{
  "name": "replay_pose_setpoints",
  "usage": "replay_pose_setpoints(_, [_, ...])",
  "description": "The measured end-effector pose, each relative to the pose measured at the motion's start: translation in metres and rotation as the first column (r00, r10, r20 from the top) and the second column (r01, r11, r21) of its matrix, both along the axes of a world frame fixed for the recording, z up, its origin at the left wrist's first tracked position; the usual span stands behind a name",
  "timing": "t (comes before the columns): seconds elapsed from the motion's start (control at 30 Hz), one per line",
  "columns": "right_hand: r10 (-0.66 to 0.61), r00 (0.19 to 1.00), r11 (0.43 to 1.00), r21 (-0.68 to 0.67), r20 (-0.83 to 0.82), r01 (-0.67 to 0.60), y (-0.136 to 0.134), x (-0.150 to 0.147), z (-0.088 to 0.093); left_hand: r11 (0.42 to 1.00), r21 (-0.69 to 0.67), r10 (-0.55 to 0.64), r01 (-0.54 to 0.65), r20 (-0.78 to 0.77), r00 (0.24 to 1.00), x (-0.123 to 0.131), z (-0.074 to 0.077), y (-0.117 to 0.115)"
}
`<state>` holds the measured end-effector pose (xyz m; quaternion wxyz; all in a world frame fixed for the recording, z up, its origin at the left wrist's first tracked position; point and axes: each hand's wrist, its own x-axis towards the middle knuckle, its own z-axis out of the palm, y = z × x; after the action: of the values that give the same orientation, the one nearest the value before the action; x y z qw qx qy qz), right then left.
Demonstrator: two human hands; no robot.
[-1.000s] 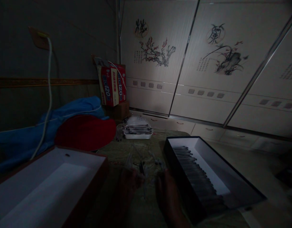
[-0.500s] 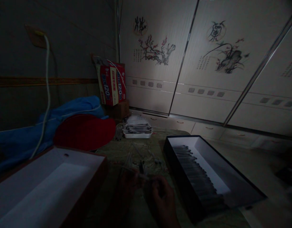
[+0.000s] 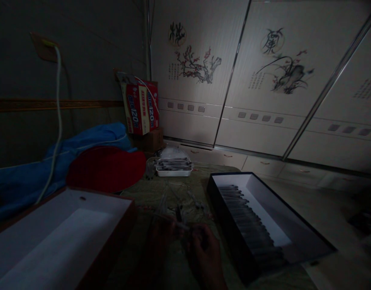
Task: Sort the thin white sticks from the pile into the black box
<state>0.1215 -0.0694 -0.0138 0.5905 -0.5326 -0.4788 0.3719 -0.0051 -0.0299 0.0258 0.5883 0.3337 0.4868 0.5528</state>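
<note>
Dim light blurs both hands over the green table cover. My left hand has its fingers closed on a thin pale rod, which looks like a pen part. At the rod's right end my right hand is closed too, its fingers curled; what it pinches is too dark to make out. Just beyond the hands lie a small dark object and several loose thin pieces. A black box to the right holds a row of dark pens.
An open box with a brown rim and white inside is at the left. Farther back stands a white tray of thin rods. A red round item lies on blue cloth. Red cartons stand by the wall.
The view has shifted slightly. Both hands stay close together around the pale rod, with little visible movement.
</note>
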Motion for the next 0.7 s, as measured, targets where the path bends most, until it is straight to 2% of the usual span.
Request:
replay_pose_setpoints(0.2, [0.005, 0.992, 0.999, -0.036, -0.130, -0.010, 0.001, 0.000, 0.003, 0.997, 0.042, -0.065, 0.070, -0.093, 0.994, -0.004, -0.017, 0.002])
replay_pose_setpoints(0.43, [0.043, 0.990, 0.999, -0.022, -0.134, -0.046, 0.004, 0.002, -0.003, 0.996, 0.067, -0.052, 0.061, -0.132, 0.990, -0.007, -0.028, 0.004])
replay_pose_setpoints(0.57, [0.047, 0.993, 0.998, -0.035, -0.109, -0.051, 0.003, 0.001, -0.003, 0.996, 0.074, -0.037, 0.042, -0.068, 0.997, -0.005, -0.029, 0.006])
replay_pose_setpoints(0.7, [0.025, 0.993, 0.999, -0.043, -0.119, -0.031, 0.002, 0.000, -0.003, 0.995, 0.069, -0.071, 0.075, -0.060, 0.996, -0.004, -0.022, 0.004])
